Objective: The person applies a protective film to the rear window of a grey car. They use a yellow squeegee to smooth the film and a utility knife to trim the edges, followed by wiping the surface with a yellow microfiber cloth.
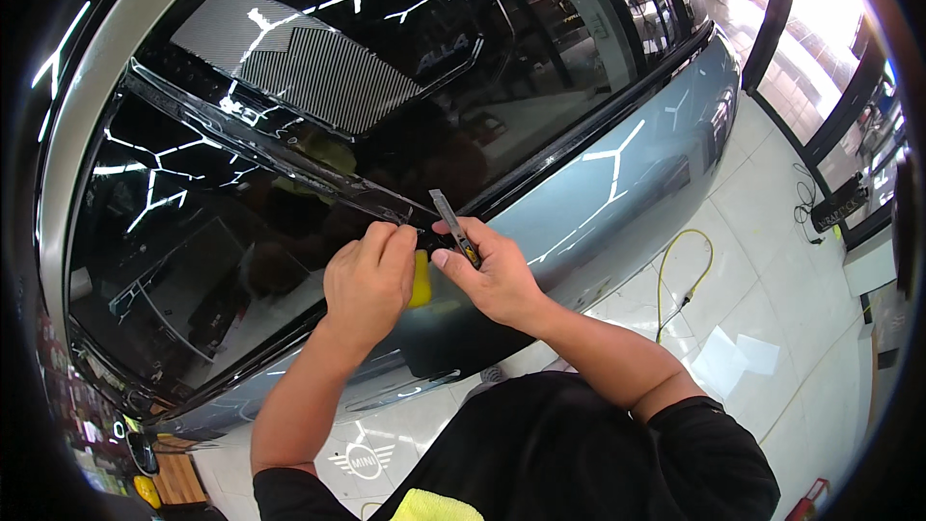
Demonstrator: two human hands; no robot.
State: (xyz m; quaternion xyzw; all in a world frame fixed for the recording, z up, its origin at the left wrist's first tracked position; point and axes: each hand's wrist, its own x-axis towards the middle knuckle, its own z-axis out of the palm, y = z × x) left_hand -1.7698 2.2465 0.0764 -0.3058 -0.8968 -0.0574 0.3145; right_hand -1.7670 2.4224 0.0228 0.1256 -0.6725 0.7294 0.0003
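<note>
My right hand (pixel 497 275) grips a snap-off utility knife (pixel 457 228), its blade pointing up and away over the car's dark window trim. Close beside it, my left hand (pixel 369 280) is closed in a pinch at the lower end of the glossy black pillar (pixel 318 172) between two car windows. Whatever its fingertips hold is too small to make out. A flat yellow piece (pixel 421 280) shows between my hands, against the left one; which hand bears it, if either, I cannot tell. Below lies the grey-blue car door (pixel 579 203).
A carbon-patterned sheet reflection (pixel 309 68) shows on the dark glass (pixel 540 87). On the tiled floor (pixel 762 203) lie a yellow cable (pixel 662 275) and white paper sheets (pixel 728 359). A yellow cloth (pixel 434 506) hangs at my waist. Glass doors (pixel 820 48) stand at the right.
</note>
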